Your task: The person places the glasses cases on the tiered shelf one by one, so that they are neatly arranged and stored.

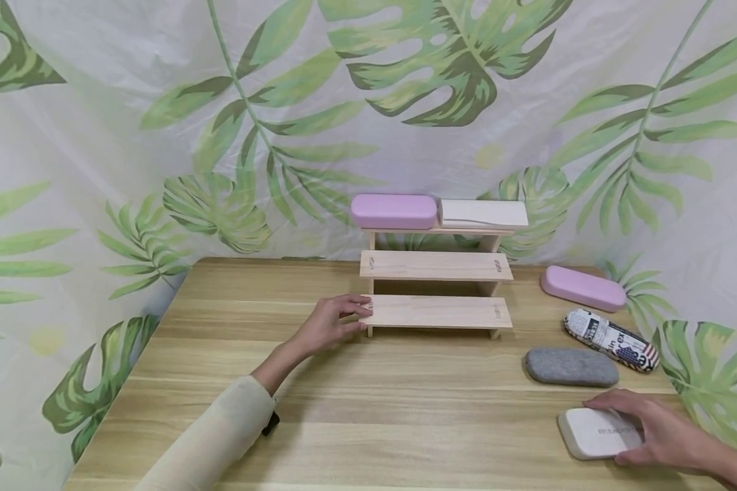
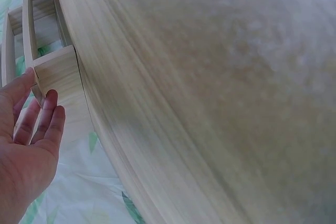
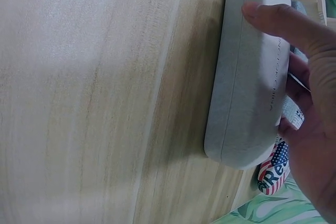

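Note:
A three-step wooden stand stands at the back of the table. My left hand pinches the left end of its lowest step; in the left wrist view the thumb and fingers are at the step's corner. At the lower right, my right hand holds a white glasses case with printed lettering, thumb on one long side and fingers on the other. In the right wrist view this case lies close over the tabletop, its far end cut off by the frame.
On the top step sit a pink glasses case and a white case. Along the table's right side lie a grey case, a newsprint-patterned case and another pink case. A leaf-print curtain hangs behind the table.

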Motion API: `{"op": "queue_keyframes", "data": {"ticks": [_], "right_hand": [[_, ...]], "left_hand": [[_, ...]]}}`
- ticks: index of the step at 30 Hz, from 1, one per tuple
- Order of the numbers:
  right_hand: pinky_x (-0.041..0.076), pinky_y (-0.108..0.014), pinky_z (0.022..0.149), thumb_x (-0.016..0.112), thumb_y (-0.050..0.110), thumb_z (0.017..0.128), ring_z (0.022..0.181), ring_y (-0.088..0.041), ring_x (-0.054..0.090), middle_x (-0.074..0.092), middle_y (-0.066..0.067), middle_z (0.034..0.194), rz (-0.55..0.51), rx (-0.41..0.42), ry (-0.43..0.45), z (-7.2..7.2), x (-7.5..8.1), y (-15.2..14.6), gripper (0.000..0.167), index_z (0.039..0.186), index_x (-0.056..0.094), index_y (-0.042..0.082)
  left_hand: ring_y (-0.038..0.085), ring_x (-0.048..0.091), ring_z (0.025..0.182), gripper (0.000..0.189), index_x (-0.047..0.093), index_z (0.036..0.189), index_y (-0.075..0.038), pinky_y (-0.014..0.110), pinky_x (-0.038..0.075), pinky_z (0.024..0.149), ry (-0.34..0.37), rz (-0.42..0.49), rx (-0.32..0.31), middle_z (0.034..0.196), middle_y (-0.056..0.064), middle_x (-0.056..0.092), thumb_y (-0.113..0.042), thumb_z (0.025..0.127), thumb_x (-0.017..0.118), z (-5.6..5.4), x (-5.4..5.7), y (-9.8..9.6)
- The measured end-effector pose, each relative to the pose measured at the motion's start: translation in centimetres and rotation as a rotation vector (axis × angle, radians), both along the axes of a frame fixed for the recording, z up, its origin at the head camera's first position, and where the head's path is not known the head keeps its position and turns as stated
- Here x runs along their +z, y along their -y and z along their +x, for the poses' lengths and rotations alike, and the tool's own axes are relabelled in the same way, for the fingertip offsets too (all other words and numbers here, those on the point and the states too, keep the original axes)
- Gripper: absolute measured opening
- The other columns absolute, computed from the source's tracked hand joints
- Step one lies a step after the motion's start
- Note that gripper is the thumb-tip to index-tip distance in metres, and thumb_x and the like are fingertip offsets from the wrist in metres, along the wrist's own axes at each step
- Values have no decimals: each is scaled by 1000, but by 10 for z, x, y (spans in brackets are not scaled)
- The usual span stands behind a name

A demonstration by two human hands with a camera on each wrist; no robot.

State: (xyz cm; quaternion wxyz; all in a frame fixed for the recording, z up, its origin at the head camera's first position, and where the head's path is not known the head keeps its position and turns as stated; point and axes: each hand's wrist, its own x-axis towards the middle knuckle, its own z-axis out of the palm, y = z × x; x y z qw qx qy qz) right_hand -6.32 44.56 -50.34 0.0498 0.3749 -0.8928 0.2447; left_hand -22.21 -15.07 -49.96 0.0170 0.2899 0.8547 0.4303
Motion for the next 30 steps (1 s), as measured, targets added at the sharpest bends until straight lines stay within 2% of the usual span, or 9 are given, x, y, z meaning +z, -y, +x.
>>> {"op": "queue_keyframes", "data": {"ticks": [10, 21, 30], "right_hand": [[28, 2, 98, 106, 24, 45, 114, 5, 59, 71, 15, 122, 16, -57, -8, 1, 4, 6, 89, 127, 72, 20], [36, 0, 94, 106, 27, 41, 106, 0, 65, 75, 11, 118, 28, -107, -84, -3, 12, 12, 90, 126, 73, 20], [39, -2, 92, 105, 29, 43, 104, 0, 65, 75, 9, 117, 29, -80, -133, -13, 22, 20, 88, 125, 74, 21]], "left_hand": [[32, 66, 130, 24, 80, 116, -1, 39, 56, 106, -1, 2, 0, 140, 13, 69, -2, 92, 81, 1, 2, 0], [32, 68, 126, 24, 80, 117, -2, 40, 58, 104, 4, 5, 3, 140, 14, 69, -2, 92, 81, 2, 2, 0], [30, 71, 122, 25, 80, 117, -3, 42, 59, 101, -4, -2, 4, 140, 12, 69, -4, 93, 82, 3, 3, 0]]}}
